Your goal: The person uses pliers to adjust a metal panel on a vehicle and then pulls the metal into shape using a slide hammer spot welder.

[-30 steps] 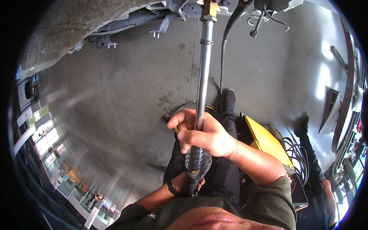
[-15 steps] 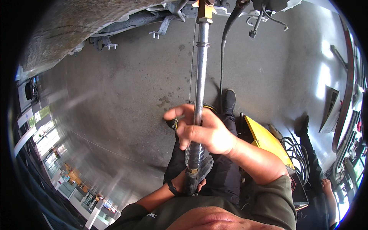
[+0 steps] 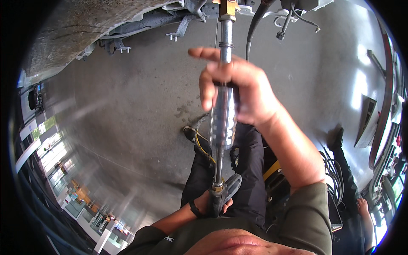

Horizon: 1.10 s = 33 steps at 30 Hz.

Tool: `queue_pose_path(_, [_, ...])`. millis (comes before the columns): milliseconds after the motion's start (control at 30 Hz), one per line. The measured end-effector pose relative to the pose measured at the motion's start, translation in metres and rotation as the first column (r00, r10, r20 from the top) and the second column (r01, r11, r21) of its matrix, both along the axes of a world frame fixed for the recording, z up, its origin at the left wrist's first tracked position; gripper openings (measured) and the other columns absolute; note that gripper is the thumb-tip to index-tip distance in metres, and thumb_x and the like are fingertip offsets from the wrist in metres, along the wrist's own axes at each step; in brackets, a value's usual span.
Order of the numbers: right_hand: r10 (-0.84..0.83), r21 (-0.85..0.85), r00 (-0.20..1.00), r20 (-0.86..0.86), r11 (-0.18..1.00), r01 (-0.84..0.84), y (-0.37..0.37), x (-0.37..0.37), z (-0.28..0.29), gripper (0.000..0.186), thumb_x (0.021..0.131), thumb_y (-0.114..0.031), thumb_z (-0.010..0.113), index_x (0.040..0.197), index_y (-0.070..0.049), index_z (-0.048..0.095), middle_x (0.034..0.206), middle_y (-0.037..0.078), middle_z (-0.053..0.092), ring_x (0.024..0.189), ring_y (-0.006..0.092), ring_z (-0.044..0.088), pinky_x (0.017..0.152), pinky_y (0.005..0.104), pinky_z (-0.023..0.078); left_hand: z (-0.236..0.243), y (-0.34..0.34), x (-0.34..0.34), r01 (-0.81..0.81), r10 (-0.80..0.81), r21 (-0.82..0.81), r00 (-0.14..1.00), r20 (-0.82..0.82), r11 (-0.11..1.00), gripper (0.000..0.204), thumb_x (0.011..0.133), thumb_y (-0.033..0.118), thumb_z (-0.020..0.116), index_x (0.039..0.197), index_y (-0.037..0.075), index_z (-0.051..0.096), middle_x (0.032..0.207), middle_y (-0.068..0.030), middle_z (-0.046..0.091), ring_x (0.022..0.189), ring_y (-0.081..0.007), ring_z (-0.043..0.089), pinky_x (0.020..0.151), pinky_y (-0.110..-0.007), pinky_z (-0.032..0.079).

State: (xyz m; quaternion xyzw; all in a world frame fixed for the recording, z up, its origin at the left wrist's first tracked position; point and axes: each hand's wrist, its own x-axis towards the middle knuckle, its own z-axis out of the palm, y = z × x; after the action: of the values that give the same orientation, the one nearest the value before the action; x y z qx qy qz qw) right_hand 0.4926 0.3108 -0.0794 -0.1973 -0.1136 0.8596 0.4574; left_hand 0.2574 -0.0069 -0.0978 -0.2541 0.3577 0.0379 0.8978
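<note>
A steel rod point(image 3: 226, 34) runs from a brass fitting point(image 3: 227, 9) on the vehicle down to a dark handle point(image 3: 216, 199) near my belly. My left hand point(image 3: 203, 205) is closed on that handle. My right hand point(image 3: 244, 89), blurred, is round the top of a ribbed chrome sliding weight point(image 3: 223, 125) on the rod, index finger stuck out to the left, other fingers curled. A yellow and braided hose point(image 3: 203, 148) hangs between my legs, behind the rod.
The vehicle's underside point(image 3: 110, 25) spans the top, with hanging cables point(image 3: 280, 34). At right are coiled black hoses point(image 3: 333, 170), a yellow panel point(image 3: 272, 169), a co-worker's hand point(image 3: 362, 206) and leg point(image 3: 348, 170), and a metal ramp-like piece point(image 3: 365, 119).
My right hand and the chrome weight have moved up the rod toward the brass fitting, exposing the lower rod. My left hand stays on the handle, with little movement.
</note>
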Motion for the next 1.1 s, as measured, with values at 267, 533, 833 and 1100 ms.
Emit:
queue_pose_path(267, [0.306, 0.01, 0.951, 0.038, 0.952, -0.306, -0.099, -0.024, -0.002, 0.066, 0.097, -0.013, 0.066, 0.153, 0.011, 0.041, 0.079, 0.007, 0.066, 0.071, 0.016, 0.068, 0.072, 0.0287, 0.056, 0.01, 0.009, -0.004, 0.049, -0.056, -0.07, 0.994, -0.092, 0.996, 0.032, 0.106, 0.04, 0.062, 0.106, 0.008, 0.065, 0.087, -0.0109, 0.071, 0.065, -0.0168, 0.07, 0.059, -0.03, 0.06])
queue_pose_path(533, [0.125, -0.096, 0.991, -0.052, 0.987, -0.13, -0.109, -0.019, -0.01, 0.066, 0.089, -0.004, 0.064, 0.151, 0.007, 0.045, 0.082, 0.003, 0.065, 0.074, 0.0147, 0.067, 0.076, 0.03, 0.058, -0.007, -0.001, -0.017, 0.085, -0.086, -0.013, 0.995, -0.048, 0.996, 0.038, 0.106, 0.043, 0.06, 0.119, 0.006, 0.064, 0.094, -0.0167, 0.071, 0.074, -0.0248, 0.073, 0.064, -0.033, 0.064])
queue_pose_path(833, [0.188, -0.122, 0.981, -0.041, 0.974, -0.191, -0.102, -0.017, -0.006, 0.071, 0.084, -0.004, 0.064, 0.151, 0.008, 0.047, 0.089, 0.002, 0.064, 0.076, 0.0159, 0.067, 0.077, 0.0306, 0.057, -0.008, -0.002, -0.012, 0.08, -0.078, 0.044, 0.997, -0.027, 0.996, 0.038, 0.105, 0.043, 0.061, 0.118, 0.007, 0.064, 0.092, -0.0163, 0.071, 0.071, -0.0246, 0.073, 0.065, -0.032, 0.064])
queue_pose_path(1100, [0.144, -0.131, 0.988, -0.057, 0.98, -0.151, -0.091, -0.015, -0.004, 0.08, 0.087, -0.006, 0.072, 0.158, 0.007, 0.037, 0.086, 0.004, 0.065, 0.074, 0.0184, 0.069, 0.075, 0.0327, 0.057, -0.005, 0.006, -0.009, 0.032, -0.032, -0.009, 0.999, 0.006, 0.999, 0.041, 0.105, 0.046, 0.061, 0.119, 0.008, 0.066, 0.092, -0.0154, 0.071, 0.069, -0.0241, 0.072, 0.065, -0.033, 0.062])
